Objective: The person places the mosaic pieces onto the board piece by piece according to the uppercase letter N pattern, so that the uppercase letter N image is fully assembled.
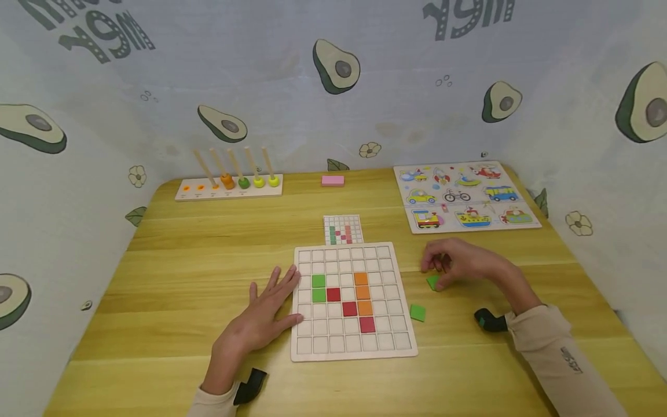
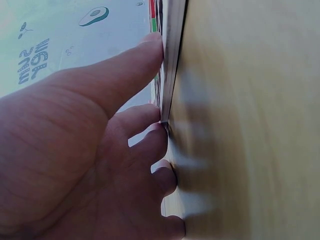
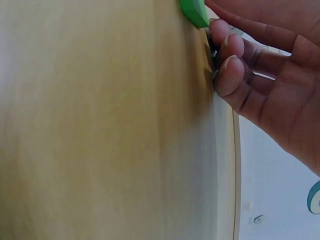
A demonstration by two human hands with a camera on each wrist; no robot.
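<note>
A white grid board (image 1: 307, 344) lies on the table with green, red and orange square tiles in some of its cells. My left hand (image 1: 260, 318) rests at the board's left side, fingers spread and thumb on the rim; in the left wrist view the thumb (image 2: 135, 65) touches the board's edge (image 2: 172, 55). To the right of the board, my right hand (image 1: 464, 260) has curled fingers and pinches a green tile (image 1: 432, 282) low at the tabletop. In the right wrist view this green tile (image 3: 194, 12) shows only partly. Another green tile (image 1: 417, 313) lies beside the board.
A small pattern card (image 1: 342, 220) touches the board's far edge. Behind stand a peg stand (image 1: 245, 191) with coloured beads and a pink block (image 1: 332, 181). A picture puzzle board (image 1: 448, 208) lies at the back right, before a patterned cloth wall (image 1: 292, 116).
</note>
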